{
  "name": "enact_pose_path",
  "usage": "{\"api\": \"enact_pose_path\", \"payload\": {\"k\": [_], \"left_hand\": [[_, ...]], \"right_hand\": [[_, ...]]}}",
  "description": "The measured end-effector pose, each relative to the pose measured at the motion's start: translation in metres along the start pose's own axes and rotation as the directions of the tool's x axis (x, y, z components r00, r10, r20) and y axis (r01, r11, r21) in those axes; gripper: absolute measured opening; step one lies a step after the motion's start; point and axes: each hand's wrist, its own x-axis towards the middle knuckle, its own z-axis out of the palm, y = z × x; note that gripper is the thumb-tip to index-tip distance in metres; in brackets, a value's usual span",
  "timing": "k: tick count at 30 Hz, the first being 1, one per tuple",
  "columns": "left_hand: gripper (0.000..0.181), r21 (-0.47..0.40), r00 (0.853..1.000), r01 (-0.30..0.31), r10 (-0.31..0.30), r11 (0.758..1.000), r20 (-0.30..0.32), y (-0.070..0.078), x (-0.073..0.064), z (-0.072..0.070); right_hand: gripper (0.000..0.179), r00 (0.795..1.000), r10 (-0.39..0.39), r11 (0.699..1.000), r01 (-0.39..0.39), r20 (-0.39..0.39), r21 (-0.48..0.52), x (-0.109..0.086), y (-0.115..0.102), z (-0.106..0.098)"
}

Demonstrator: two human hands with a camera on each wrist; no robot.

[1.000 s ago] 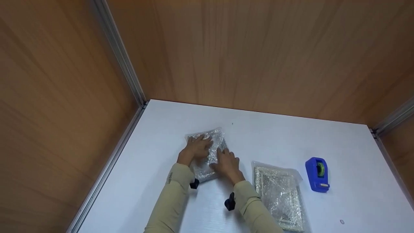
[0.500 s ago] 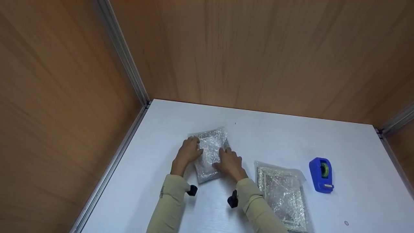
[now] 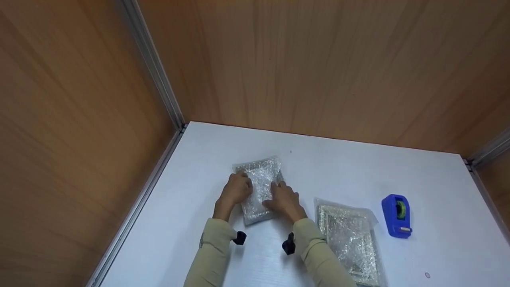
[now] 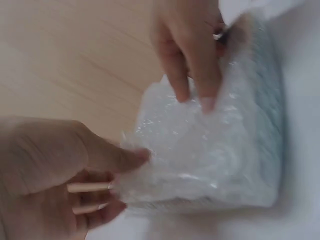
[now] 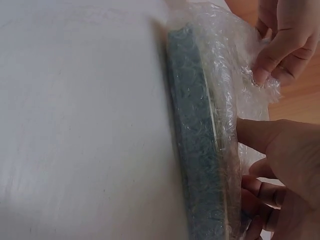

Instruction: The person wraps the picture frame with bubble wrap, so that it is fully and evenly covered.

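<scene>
A flat rectangular package in clear bubble wrap (image 3: 261,181) lies on the white table; a blue-grey side shows through the wrap in the right wrist view. At its left edge, my left hand (image 3: 236,190) pinches a flap of the bubble wrap (image 4: 195,155) between thumb and fingers. My right hand (image 3: 285,201) rests on the package's right part, thumb and fingers spread and pressing on the wrap. In the right wrist view, that hand's thumb (image 5: 255,134) touches the wrap close to the package's edge. The package's underside is hidden.
A second bubble-wrapped item, an ornate frame (image 3: 348,243), lies to the right of my right forearm. Further right stands a blue tape dispenser (image 3: 397,217) with a green roll. Wooden panels (image 3: 318,71) enclose the table at the back and sides.
My left hand has drawn back from the top of the package to its left edge and now pinches the wrap there. The right hand has stayed on the package, nearly still.
</scene>
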Motion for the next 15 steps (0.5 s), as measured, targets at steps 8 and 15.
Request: {"api": "enact_pose_path", "payload": {"k": [8,15], "left_hand": [[0.016,0.058,0.991,-0.121,0.117,0.991,0.069,-0.014,0.005,0.008],[0.012,0.101,0.983,-0.163,0.153,0.981,0.098,-0.018,0.01,0.009]], "right_hand": [[0.073,0.998,-0.029,0.999,0.029,0.047,0.014,0.002,0.006,-0.003],[0.073,0.992,-0.062,0.994,0.051,0.112,0.101,0.0,0.013,-0.008]]}}
